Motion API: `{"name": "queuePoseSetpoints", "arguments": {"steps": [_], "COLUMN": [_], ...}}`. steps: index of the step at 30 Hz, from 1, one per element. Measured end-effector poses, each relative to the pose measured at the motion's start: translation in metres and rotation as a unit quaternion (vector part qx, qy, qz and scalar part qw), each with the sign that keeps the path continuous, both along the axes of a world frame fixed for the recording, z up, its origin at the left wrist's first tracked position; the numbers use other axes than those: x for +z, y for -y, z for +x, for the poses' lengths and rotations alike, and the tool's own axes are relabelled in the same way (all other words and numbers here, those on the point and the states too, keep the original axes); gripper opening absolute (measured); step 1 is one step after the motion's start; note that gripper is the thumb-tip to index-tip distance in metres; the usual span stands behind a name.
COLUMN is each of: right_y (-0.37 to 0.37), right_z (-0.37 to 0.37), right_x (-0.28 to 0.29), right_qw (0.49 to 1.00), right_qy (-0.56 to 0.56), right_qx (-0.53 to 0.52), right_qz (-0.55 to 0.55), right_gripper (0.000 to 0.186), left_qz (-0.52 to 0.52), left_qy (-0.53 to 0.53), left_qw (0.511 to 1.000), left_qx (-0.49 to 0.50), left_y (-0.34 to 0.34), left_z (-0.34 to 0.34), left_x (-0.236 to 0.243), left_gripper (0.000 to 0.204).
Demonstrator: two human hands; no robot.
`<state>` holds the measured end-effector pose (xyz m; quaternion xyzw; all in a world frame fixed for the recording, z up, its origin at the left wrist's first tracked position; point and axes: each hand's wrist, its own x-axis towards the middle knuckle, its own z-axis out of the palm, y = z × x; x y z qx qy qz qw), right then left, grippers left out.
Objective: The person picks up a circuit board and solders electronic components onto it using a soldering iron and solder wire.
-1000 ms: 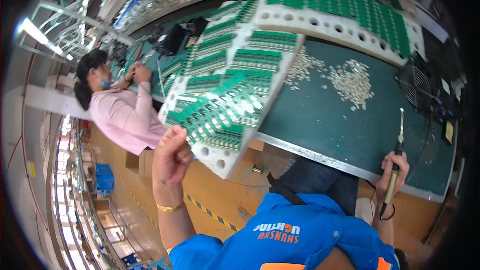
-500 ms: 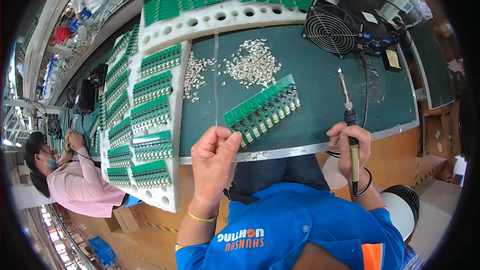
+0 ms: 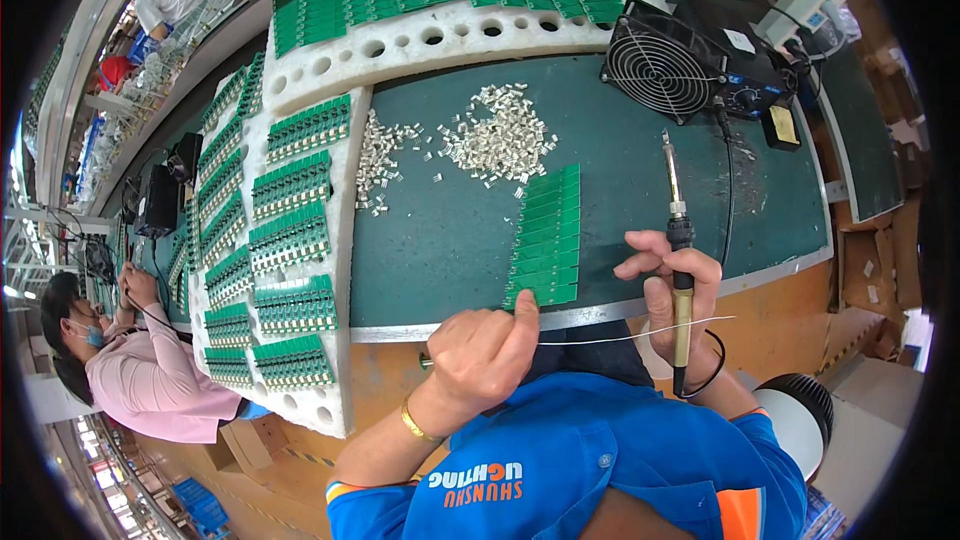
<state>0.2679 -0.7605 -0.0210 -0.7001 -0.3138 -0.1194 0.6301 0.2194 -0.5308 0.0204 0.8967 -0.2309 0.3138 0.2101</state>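
1. I see the green board (image 3: 548, 240) lying on the surface (image 3: 440, 270), near its front edge.
2. The left hand (image 3: 475, 360) has its fingers curled around thin silver wire (image 3: 610, 340), and one fingertip touches the board's near end.
3. The right hand (image 3: 680, 285) has its fingers wrapped around the soldering iron (image 3: 680, 232).
4. I guess the board is light and stiff but can snap (those lines look weak), so I'd hold its side edges.
5. The wire looks bendy. I'd hold the iron only by its handle; the metal end may be hot.
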Motion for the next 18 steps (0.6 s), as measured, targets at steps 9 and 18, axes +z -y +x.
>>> {"name": "queuePoseSetpoints", "arguments": {"steps": [9,18], "right_y": [-0.001,0.001], "right_z": [-0.005,-0.01], "right_x": [-0.009,-0.011], "right_qw": [1.0,0.997], "right_qy": [-0.012,0.022], "right_qx": [0.011,-0.014], "right_qz": [-0.016,-0.079], "right_gripper": [0.031,0.031], "left_qz": [0.037,0.022], "left_qy": [0.005,-0.031], "left_qw": [0.998,0.995], "left_qx": [-0.051,-0.088], "left_y": [0.011,0.026], "left_z": [0.0,-0.002], "left_x": [-0.012,-0.022], "left_gripper": [0.013,0.011]}}
